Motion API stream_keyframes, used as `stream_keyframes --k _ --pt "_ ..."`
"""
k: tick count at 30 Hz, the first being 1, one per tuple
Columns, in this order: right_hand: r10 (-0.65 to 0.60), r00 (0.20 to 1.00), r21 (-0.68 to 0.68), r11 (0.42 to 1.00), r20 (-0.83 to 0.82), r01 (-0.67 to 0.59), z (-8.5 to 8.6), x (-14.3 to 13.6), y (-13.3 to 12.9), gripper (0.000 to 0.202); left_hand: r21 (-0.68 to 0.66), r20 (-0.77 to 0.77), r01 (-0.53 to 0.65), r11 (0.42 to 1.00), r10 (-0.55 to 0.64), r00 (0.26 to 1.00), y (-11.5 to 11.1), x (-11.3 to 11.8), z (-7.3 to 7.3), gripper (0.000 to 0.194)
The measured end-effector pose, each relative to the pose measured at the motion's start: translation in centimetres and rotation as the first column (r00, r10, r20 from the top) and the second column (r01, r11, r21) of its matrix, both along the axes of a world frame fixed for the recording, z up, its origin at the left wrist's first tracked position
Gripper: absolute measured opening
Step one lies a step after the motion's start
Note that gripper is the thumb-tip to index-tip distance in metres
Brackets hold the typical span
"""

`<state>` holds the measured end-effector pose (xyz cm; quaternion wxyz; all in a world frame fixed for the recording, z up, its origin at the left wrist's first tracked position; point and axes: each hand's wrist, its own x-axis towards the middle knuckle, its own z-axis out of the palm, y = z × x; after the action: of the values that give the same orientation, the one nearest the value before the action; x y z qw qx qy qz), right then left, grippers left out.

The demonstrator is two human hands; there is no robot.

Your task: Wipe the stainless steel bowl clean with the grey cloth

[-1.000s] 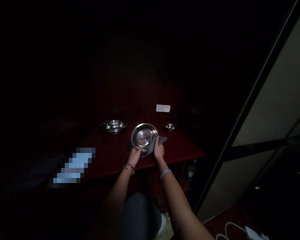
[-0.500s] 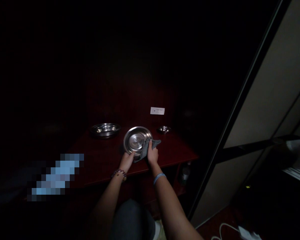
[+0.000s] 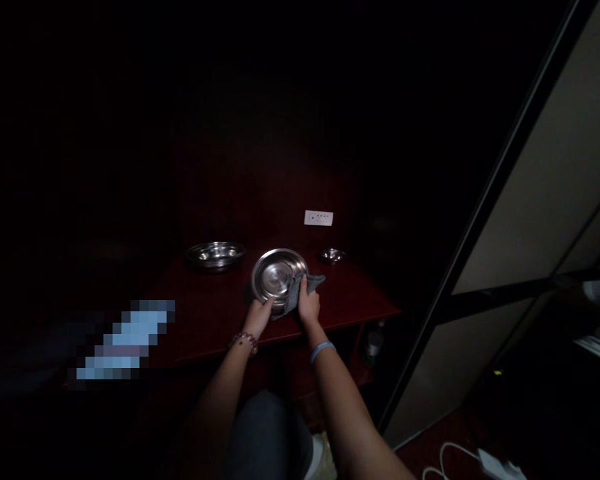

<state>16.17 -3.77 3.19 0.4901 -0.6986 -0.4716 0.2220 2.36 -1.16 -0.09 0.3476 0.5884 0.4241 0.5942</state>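
Note:
A round steel plate [image 3: 276, 275] is tilted toward me above the front part of a dark red table [image 3: 205, 320]. My left hand [image 3: 259, 316] grips its lower left rim, thumb on the inner side. On the plate's right side, my right hand [image 3: 309, 305] pinches a grey cloth [image 3: 293, 297] over the rim, with the thumb on top. The cloth covers the lower right part of the plate, and one corner sticks out to the right. The fingers behind the plate are hidden.
Further back stand a wide steel dish [image 3: 216, 256] on the left and a small steel bowl [image 3: 333, 255] on the right. A white socket panel [image 3: 319, 218] is on the back wall. Below the table is a bottle [image 3: 373, 347]; a white cable [image 3: 447, 453] lies on the floor at right.
The whole view has shifted slightly, so things appear a little further right and higher. Both hands keep their hold on the plate and cloth, almost unchanged.

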Motion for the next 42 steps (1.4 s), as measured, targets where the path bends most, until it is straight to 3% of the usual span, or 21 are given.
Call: stream_keyframes --k 11,24,42 --pt "-0.007 1.0 0.004 1.0 0.001 0.007 0.02 -0.08 0.02 0.073 -0.027 -0.003 -0.018 0.999 0.018 1.0 -0.27 0.01 0.52 0.043" --pt "0.001 1.0 0.003 1.0 -0.019 -0.001 0.19 -0.15 -0.12 0.071 0.008 -0.003 0.013 1.0 -0.013 1.0 0.27 -0.12 -0.02 0.043" --pt "-0.017 0.999 -0.035 0.999 0.037 0.018 -0.36 -0.08 0.42 0.063 -0.024 0.027 -0.002 1.0 0.002 1.0 -0.53 -0.03 0.77 0.041"
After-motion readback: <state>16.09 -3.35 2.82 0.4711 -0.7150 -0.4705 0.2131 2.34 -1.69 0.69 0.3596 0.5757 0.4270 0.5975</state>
